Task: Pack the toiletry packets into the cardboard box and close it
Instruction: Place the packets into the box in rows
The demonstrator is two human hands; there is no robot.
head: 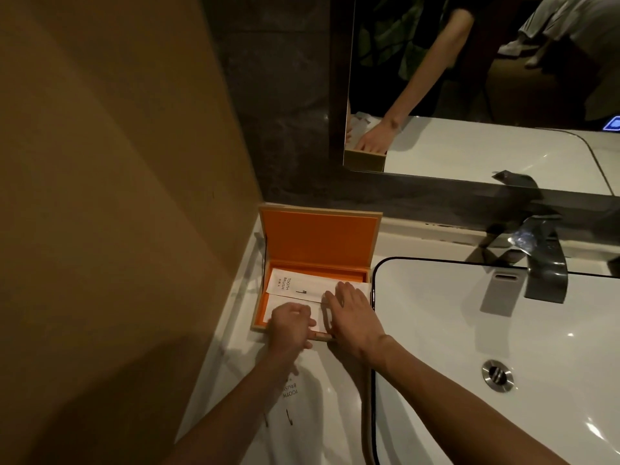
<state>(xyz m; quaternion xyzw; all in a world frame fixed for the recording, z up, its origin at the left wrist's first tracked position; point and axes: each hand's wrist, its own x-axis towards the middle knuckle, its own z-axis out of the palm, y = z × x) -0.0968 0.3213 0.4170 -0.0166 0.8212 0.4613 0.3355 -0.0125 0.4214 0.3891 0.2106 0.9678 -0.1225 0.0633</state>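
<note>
White and glossy, the surface (235, 330) carries everything we see, and we take the cardboard box (261, 317) as our landmark. Nearest to us, on the near side of the box, a white packet (295, 407) lies flat under our left forearm; its upside-down print reads "TOOTH BRUSH".

Both our forearms reach forward to the box's near rim. Our left hand (291, 325) is curled over that rim, knuckles up, fingers (310, 323) bent onto a white packet inside; we cannot tell whether they pinch it or only press. Our right hand (352, 317) lies palm down just beside it, fingers (344, 290) spread and flat on the packets toward the box's right end, gripping nothing.

Deeper inside the orange-lined box, a second toothbrush packet (295, 283) rests along the far wall, printed "TOOTH BRUSH" with a small brush drawing. Behind it the orange lid (318, 236) stands upright, open. Right of the box is the basin (469, 330) with its dark tap (543, 263), and beyond the box a mirror (469, 78) shows a hand on it.
</note>
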